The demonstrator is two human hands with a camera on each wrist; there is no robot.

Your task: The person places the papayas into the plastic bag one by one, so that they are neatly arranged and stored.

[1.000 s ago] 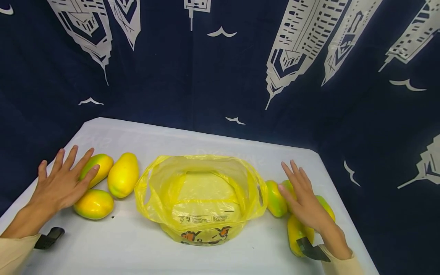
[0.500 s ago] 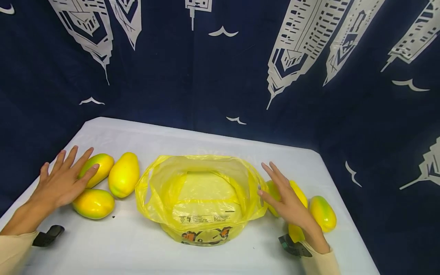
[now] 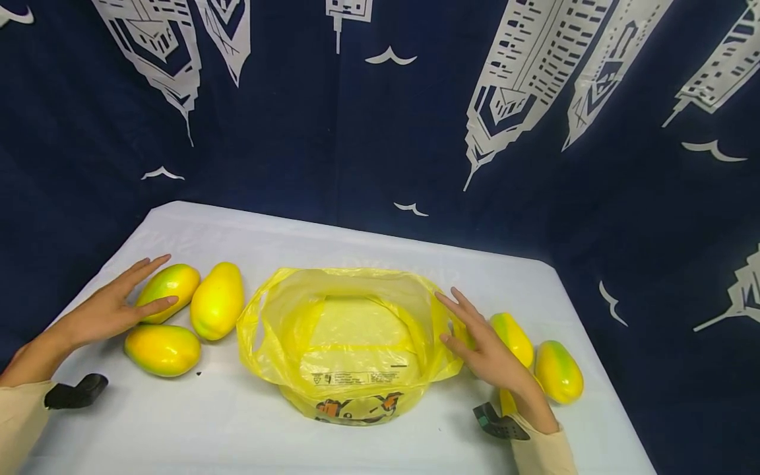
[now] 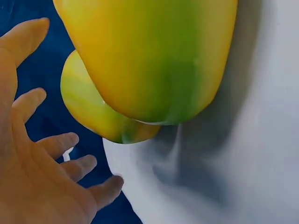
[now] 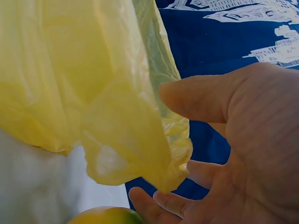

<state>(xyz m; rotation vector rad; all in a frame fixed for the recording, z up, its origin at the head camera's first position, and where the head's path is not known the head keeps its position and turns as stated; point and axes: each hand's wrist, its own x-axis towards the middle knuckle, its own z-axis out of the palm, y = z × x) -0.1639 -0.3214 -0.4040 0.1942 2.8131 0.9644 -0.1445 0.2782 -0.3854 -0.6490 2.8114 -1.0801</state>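
Note:
A yellow plastic bag with two handles stands with its mouth spread, mid-table. At its right handle is my right hand, fingers spread. The right wrist view has the thumb and fingers on either side of the bag's handle edge, not pinched together. My left hand hovers with spread fingers beside a yellow-green mango. A pear-shaped yellow mango and another mango lie near it. In the left wrist view a mango sits apart from the fingers.
Right of the bag lie several more mangoes, including one by the right hand and one farther right; the right hand and bag partly hide others. A white cloth covers the table. Behind hangs a dark blue printed curtain.
My right hand has moved left from over the right-hand mangoes to the bag's right handle. My left hand has turned more sideways beside the left mangoes. The bag stands as before.

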